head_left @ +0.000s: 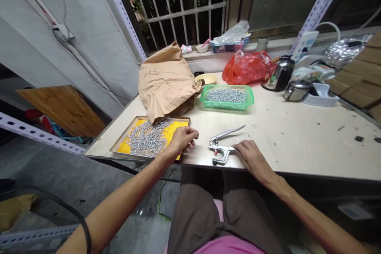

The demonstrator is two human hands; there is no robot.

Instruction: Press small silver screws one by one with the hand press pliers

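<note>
Over the right edge of a shallow tray (120,136), my left hand (185,139) has its fingertips pinched together; whatever they hold is too small to name. The tray has a yellow lining and many small silvery metal pieces (147,139). My right hand (250,154) rests on the table with its fingers on one handle of a silver hand press tool (220,151). The tool lies near the front edge, its other handle angled up and away. Behind it stands a green basket (228,106) full of similar small metal pieces.
A crumpled brown paper bag (166,83) leans over the tray's back edge. Behind are a yellow dish (208,78), a red plastic bag (247,69), a kettle (279,73) and a metal pot (297,90). Boxes (363,75) stand at the right. The table's front edge (285,173) runs near my lap.
</note>
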